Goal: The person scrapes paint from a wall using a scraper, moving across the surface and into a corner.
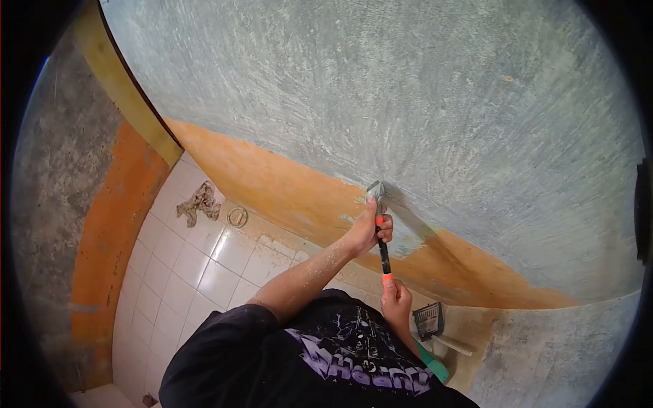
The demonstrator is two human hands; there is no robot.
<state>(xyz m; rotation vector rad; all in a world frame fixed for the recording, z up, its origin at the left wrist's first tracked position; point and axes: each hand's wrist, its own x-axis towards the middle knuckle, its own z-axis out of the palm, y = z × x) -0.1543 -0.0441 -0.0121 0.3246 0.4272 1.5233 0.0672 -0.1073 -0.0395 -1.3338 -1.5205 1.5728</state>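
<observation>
A scraper (383, 253) with a black and orange handle is held in both hands, its head against the wall where the grey area meets the orange band. My left hand (368, 228) is closed around the upper handle, just below the head. Lower down, my right hand (396, 300) grips the orange end of the handle. The grey wall (408, 88) shows streaky marks above the tool. The orange band (292, 183) has pale, bare patches near the head.
On the tiled floor (221, 255) lie a crumpled cloth (199, 204) and a ring-shaped object (237, 217). A dark tray-like item (428, 321) rests near the wall at lower right, beside a pale rod (454, 345) and something green (434, 364). Debris lies along the wall base.
</observation>
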